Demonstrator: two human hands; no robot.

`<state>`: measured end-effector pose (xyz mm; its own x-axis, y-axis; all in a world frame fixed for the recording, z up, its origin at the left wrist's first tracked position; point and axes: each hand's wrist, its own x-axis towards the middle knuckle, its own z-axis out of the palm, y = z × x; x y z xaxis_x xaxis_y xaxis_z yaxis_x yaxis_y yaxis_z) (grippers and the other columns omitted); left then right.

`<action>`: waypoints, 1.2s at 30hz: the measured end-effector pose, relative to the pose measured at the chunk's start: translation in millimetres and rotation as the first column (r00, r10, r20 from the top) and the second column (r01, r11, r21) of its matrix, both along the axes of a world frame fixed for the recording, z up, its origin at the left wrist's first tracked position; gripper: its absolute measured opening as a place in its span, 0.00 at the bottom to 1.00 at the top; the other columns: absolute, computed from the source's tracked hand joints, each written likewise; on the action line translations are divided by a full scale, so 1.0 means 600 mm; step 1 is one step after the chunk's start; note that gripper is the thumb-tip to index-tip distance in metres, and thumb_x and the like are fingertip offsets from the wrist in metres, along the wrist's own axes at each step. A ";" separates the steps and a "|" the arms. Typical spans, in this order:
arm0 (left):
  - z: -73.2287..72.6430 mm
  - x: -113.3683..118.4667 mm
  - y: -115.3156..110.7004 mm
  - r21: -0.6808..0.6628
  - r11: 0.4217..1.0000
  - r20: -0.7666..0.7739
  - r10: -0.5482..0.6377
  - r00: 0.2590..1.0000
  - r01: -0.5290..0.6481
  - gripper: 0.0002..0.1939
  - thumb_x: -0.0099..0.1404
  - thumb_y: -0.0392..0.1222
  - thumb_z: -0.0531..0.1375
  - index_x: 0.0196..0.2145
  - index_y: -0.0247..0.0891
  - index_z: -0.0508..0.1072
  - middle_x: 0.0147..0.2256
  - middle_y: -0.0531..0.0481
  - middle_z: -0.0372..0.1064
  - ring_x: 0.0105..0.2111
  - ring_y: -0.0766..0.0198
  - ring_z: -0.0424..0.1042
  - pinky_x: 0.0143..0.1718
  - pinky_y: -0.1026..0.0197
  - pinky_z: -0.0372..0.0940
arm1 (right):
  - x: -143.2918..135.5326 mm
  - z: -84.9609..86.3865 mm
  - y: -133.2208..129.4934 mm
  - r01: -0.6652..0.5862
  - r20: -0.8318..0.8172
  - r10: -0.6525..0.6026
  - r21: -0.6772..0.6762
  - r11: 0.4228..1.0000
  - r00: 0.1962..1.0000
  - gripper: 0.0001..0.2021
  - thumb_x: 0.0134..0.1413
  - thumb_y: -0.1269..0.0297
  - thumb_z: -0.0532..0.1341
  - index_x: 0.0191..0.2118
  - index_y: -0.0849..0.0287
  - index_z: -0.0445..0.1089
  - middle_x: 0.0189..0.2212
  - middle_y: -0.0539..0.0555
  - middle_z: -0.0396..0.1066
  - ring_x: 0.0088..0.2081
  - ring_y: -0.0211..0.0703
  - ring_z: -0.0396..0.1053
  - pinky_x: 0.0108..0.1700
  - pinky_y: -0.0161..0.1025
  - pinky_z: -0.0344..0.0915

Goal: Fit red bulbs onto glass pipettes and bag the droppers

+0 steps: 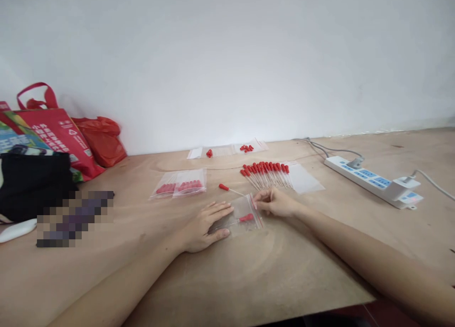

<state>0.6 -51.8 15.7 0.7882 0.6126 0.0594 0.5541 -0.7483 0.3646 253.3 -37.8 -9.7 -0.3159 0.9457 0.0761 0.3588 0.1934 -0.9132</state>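
Observation:
A small transparent zip bag (pixel 232 213) lies on the table with a red-bulbed dropper (pixel 246 217) inside. My left hand (pixel 208 225) rests flat on the bag's left part, fingers stretched out. At its right edge, by the red zip line, my right hand (pixel 272 201) pinches the bag between thumb and fingers. Just behind the bag lies a single dropper (pixel 223 187) with a red bulb and a thin pale stem. Many more droppers (pixel 266 170) lie fanned out beyond my right hand, partly over flat zip bags (pixel 307 179).
Zip bags of red bulbs (pixel 177 182) lie behind my left hand. Loose red bulbs (pixel 246 148) sit on bags near the wall. A power strip (pixel 369 177) with cables is at right. Red bags (pixel 67 132), a black cloth (pixel 35 180) and a blurred-out item (pixel 76 218) are left.

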 end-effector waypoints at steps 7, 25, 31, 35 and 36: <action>0.002 -0.008 -0.003 0.001 1.000 0.049 0.009 0.999 -0.009 0.23 0.62 0.49 0.51 0.54 0.44 0.58 0.58 0.48 0.47 0.58 0.54 0.46 0.56 0.47 0.45 | -0.059 0.037 0.089 0.146 0.329 -0.213 0.218 0.965 0.920 0.15 0.36 0.63 0.64 0.34 0.62 0.65 0.27 0.53 0.69 0.28 0.39 0.66 0.30 0.33 0.60; -0.006 -0.025 -0.004 -0.046 0.997 0.019 -0.061 0.998 0.062 0.22 0.62 0.48 0.51 0.54 0.46 0.57 0.57 0.51 0.50 0.57 0.58 0.48 0.56 0.50 0.47 | 0.037 0.000 0.037 0.497 -0.263 -0.442 0.203 0.844 0.858 0.21 0.48 0.61 0.52 0.49 0.56 0.48 0.25 0.44 0.55 0.19 0.32 0.58 0.22 0.33 0.58; -0.001 -0.024 -0.002 -0.062 0.995 0.019 -0.079 0.997 0.081 0.20 0.64 0.41 0.48 0.54 0.47 0.57 0.57 0.53 0.50 0.57 0.59 0.48 0.56 0.51 0.47 | 0.021 -0.018 0.007 0.549 -0.399 -0.484 0.060 0.834 0.779 0.19 0.44 0.61 0.55 0.43 0.55 0.49 0.23 0.42 0.54 0.20 0.32 0.61 0.22 0.33 0.61; 0.002 -0.025 -0.003 -0.057 0.993 0.018 -0.098 0.995 0.099 0.24 0.62 0.40 0.51 0.56 0.46 0.54 0.57 0.52 0.50 0.57 0.58 0.48 0.56 0.51 0.47 | -0.005 -0.006 0.001 0.553 -0.464 -0.509 -0.050 0.832 0.725 0.17 0.42 0.64 0.56 0.39 0.55 0.49 0.21 0.41 0.55 0.20 0.33 0.63 0.22 0.33 0.62; 0.002 -0.025 -0.004 -0.055 0.994 0.022 -0.095 0.995 0.097 0.25 0.61 0.40 0.51 0.56 0.45 0.53 0.57 0.51 0.49 0.57 0.58 0.48 0.56 0.51 0.47 | -0.009 -0.003 -0.002 0.552 -0.482 -0.520 -0.088 0.829 0.705 0.17 0.42 0.64 0.56 0.38 0.55 0.49 0.21 0.41 0.55 0.20 0.33 0.63 0.22 0.33 0.63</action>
<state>-14.5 -54.0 16.9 0.8425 0.5370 0.0424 0.4734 -0.7757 0.4174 247.8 -39.0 -11.8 0.3330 0.9332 0.1351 -0.0468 0.1595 -0.9861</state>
